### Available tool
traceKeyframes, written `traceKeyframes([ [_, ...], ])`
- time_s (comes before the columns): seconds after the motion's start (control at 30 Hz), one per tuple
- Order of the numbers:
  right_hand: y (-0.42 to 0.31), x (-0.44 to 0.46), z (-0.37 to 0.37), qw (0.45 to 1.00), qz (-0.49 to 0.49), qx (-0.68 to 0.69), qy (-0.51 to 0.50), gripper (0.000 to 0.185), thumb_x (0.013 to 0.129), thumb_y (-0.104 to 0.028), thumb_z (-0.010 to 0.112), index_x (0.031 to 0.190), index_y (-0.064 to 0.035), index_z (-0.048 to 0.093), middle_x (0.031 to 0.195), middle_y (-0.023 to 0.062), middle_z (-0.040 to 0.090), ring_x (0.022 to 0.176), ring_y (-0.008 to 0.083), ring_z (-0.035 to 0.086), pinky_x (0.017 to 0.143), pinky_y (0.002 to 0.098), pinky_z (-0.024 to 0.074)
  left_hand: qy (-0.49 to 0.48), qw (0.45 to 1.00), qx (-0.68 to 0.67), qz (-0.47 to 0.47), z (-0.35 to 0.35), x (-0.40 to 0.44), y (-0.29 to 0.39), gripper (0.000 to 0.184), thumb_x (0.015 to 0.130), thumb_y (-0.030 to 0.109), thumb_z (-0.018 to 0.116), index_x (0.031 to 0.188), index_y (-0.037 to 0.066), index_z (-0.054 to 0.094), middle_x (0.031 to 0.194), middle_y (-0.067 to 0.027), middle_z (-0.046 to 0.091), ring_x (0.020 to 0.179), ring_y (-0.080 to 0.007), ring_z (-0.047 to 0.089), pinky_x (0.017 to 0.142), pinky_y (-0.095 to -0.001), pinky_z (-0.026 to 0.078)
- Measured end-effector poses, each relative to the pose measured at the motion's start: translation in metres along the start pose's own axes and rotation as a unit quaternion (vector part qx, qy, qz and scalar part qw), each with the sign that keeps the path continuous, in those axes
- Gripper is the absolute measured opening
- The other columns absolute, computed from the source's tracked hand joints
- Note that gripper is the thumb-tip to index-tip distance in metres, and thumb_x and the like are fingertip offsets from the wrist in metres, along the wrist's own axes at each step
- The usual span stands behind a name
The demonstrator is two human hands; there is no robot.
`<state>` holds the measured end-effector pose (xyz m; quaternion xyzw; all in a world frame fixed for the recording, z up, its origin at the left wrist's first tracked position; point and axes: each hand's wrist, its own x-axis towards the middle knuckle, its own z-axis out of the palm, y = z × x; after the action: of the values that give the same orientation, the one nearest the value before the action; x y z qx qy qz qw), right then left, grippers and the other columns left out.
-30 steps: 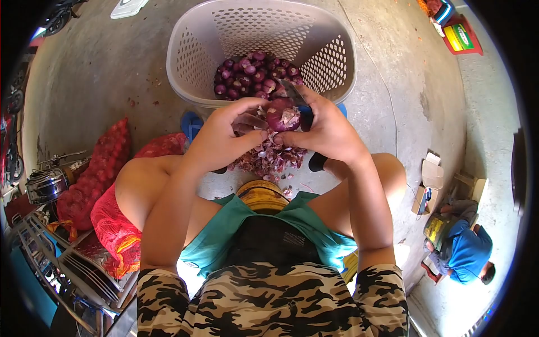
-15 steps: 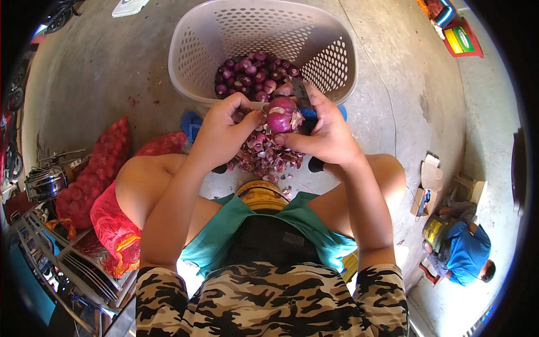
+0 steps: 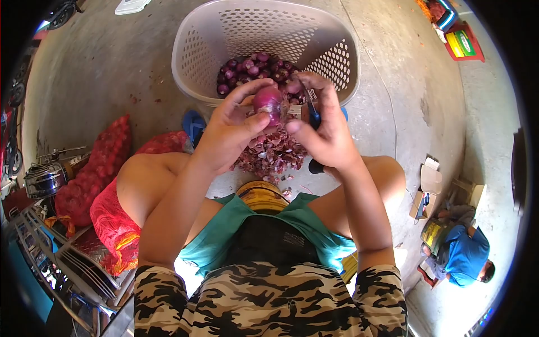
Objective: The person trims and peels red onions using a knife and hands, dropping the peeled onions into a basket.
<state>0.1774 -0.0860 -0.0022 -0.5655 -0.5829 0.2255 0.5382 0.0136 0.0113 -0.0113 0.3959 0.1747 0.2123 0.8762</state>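
Note:
A large red onion (image 3: 267,102) is in my left hand (image 3: 234,124), between the thumb and the curled fingers. My right hand (image 3: 325,126) grips a knife (image 3: 314,115) with a blue handle, close to the onion's right side. Part of its dark blade shows between the fingers and thumb. Below both hands, a heap of dry purple onion skins (image 3: 272,154) lies on the floor. Just beyond them stands a light grey perforated basket (image 3: 188,62), holding many red onions (image 3: 247,68).
Red mesh sacks of onions (image 3: 98,168) lean at the left beside a metal rack (image 3: 67,264). A yellow container (image 3: 261,195) is between my legs. At the right are an open cardboard box (image 3: 429,188) and a seated person in a blue shirt (image 3: 469,255).
The onion has passed from my right hand into my left and shifted slightly left and up. My right hand has moved off it, still with the knife, whose blade has turned.

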Motion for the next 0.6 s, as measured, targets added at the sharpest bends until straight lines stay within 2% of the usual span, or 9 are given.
traceKeyframes([
  [0.03,0.000,-0.001,-0.002,0.998,0.021,0.053,0.000,0.056,0.083,-0.016,0.064,0.129,0.0000,0.035,0.102,0.0149,0.055,0.093,0.0248,0.055,0.089,0.0345,0.0430,0.003,1.000,0.019,0.011,-0.001,-0.001,0.003,0.060,0.084,0.013,0.065,0.135,0.005,0.035,0.122,-0.0113,0.052,0.111,-0.0227,0.055,0.092,-0.0380,0.047],
  [0.1,-0.011,-0.003,-0.013,0.978,0.140,0.151,-0.045,0.055,0.086,-0.017,0.060,0.130,0.0006,0.033,0.098,0.0143,0.056,0.091,0.0227,0.056,0.087,0.0346,0.0432,0.006,0.999,0.041,0.031,-0.004,-0.002,0.005,0.062,0.082,0.011,0.067,0.135,0.005,0.035,0.122,-0.0113,0.052,0.111,-0.0229,0.054,0.093,-0.0388,0.047],
  [0.17,-0.014,-0.005,-0.010,0.980,0.149,0.113,-0.067,0.055,0.087,-0.017,0.059,0.131,0.0009,0.032,0.099,0.0162,0.058,0.086,0.0243,0.060,0.080,0.0362,0.0458,0.005,0.998,0.048,0.049,-0.006,-0.004,0.004,0.064,0.080,0.010,0.069,0.135,0.004,0.035,0.123,-0.0114,0.052,0.112,-0.0231,0.053,0.093,-0.0394,0.047],
  [0.2,-0.015,-0.007,-0.008,0.981,0.153,0.094,-0.079,0.055,0.087,-0.016,0.058,0.132,0.0010,0.031,0.100,0.0171,0.059,0.083,0.0252,0.062,0.077,0.0370,0.0471,0.007,0.998,0.034,0.049,-0.004,-0.005,0.005,0.062,0.080,0.006,0.068,0.133,0.004,0.037,0.124,-0.0117,0.051,0.111,-0.0212,0.053,0.093,-0.0365,0.046],
  [0.27,-0.019,-0.009,0.003,0.992,0.074,-0.041,-0.091,0.055,0.087,-0.015,0.058,0.132,0.0009,0.031,0.109,0.0196,0.058,0.084,0.0287,0.065,0.074,0.0379,0.0492,0.011,0.999,0.007,0.050,-0.001,-0.006,0.006,0.057,0.079,0.000,0.067,0.130,0.004,0.041,0.127,-0.0122,0.050,0.108,-0.0174,0.053,0.091,-0.0307,0.046],
  [0.3,-0.015,-0.010,0.008,0.997,0.008,-0.044,-0.055,0.054,0.086,-0.014,0.058,0.131,0.0010,0.033,0.121,0.0210,0.054,0.086,0.0328,0.066,0.071,0.0389,0.0514,0.007,0.999,0.001,0.052,-0.001,-0.006,0.006,0.057,0.080,0.000,0.067,0.130,0.004,0.041,0.126,-0.0121,0.050,0.109,-0.0175,0.053,0.091,-0.0311,0.046],
  [0.4,-0.017,-0.011,0.009,0.998,0.019,-0.029,-0.046,0.053,0.085,-0.015,0.060,0.129,0.0008,0.035,0.125,0.0197,0.052,0.090,0.0316,0.066,0.073,0.0372,0.0523,-0.004,0.998,-0.016,0.059,-0.002,-0.007,0.005,0.057,0.080,0.000,0.067,0.130,0.004,0.040,0.125,-0.0119,0.051,0.110,-0.0178,0.052,0.092,-0.0323,0.046],
  [0.5,-0.018,-0.009,0.008,0.994,-0.023,-0.094,-0.051,0.053,0.084,-0.016,0.061,0.128,0.0001,0.036,0.125,0.0183,0.053,0.088,0.0317,0.066,0.070,0.0366,0.0527,-0.014,0.997,-0.038,0.060,-0.002,-0.008,0.004,0.058,0.080,0.001,0.068,0.130,0.003,0.040,0.125,-0.0120,0.051,0.111,-0.0182,0.052,0.093,-0.0334,0.046],
  [0.6,-0.018,-0.008,0.008,0.994,-0.030,-0.084,-0.055,0.051,0.084,-0.015,0.062,0.126,-0.0008,0.038,0.124,0.0172,0.054,0.087,0.0326,0.066,0.069,0.0365,0.0529,-0.015,0.996,-0.063,0.053,-0.002,-0.010,0.004,0.059,0.079,0.001,0.068,0.130,0.003,0.040,0.124,-0.0119,0.052,0.111,-0.0184,0.052,0.094,-0.0341,0.045],
])
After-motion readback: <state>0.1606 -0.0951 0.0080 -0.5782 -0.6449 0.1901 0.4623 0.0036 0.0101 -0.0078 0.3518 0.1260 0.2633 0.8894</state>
